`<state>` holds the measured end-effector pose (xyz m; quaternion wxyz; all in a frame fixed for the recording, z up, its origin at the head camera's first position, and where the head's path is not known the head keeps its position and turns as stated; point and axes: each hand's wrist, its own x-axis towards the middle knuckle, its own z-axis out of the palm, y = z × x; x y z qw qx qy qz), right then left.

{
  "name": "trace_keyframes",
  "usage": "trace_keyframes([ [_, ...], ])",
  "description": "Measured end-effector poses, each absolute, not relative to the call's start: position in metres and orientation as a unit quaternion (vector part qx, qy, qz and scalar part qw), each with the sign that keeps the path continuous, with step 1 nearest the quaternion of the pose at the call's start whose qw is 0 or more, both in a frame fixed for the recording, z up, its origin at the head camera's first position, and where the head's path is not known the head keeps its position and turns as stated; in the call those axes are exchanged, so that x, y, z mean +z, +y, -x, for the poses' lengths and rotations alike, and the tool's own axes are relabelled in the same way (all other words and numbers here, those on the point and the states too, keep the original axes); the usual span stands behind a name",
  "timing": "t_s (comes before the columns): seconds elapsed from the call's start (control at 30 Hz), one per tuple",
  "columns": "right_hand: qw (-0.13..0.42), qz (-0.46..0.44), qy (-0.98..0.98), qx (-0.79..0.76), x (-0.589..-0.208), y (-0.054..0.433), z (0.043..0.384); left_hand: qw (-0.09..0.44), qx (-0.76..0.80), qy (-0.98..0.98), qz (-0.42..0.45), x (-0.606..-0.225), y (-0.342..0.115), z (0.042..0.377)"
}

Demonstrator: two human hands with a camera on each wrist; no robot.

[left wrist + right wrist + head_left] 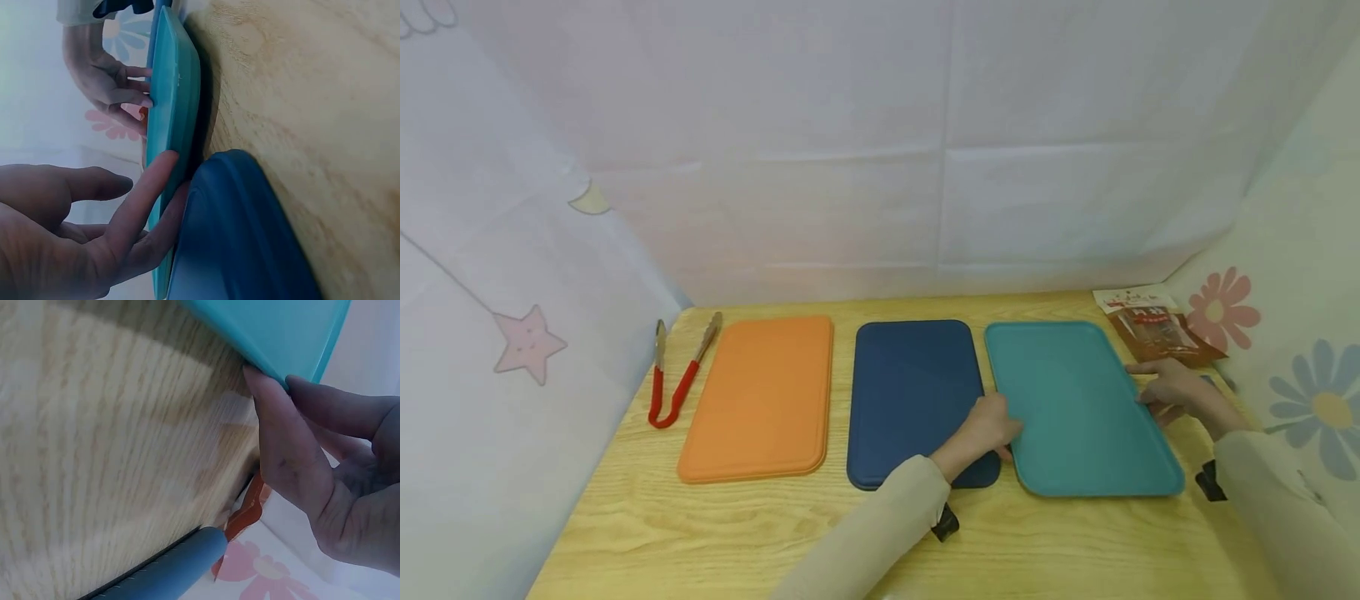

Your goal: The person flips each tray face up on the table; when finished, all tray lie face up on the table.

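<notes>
A teal rectangular tray (1078,408) lies on the right side of the table between both hands. My left hand (988,423) is at its near left edge, beside a navy tray (913,400). In the left wrist view, extended fingers (147,194) touch the teal tray's outer wall, and the thumb stands apart from it. On the opposite long edge, my right hand (1176,390) pinches the rim between thumb and fingertip, as the right wrist view shows. The navy tray's raised, stepped edge comes close to the left fingers.
An orange tray (758,398) lies left of the navy one. Red-handled tongs (673,392) rest beyond it, spread apart. A brown food packet (1157,329) is at the back right corner. A blue-grey rounded object (181,565) lies near my right hand. Patterned cloth (880,150) encloses the table.
</notes>
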<state>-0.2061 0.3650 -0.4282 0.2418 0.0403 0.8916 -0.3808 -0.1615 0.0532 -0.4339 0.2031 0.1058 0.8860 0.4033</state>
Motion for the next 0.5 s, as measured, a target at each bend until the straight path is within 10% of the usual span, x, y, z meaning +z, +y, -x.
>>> trace_keyframes([
  [0.5, 0.203, -0.040, 0.938, -0.278, -0.429, 0.348, 0.215, 0.141, 0.318, 0.928, -0.135, -0.433, 0.067, 0.165],
])
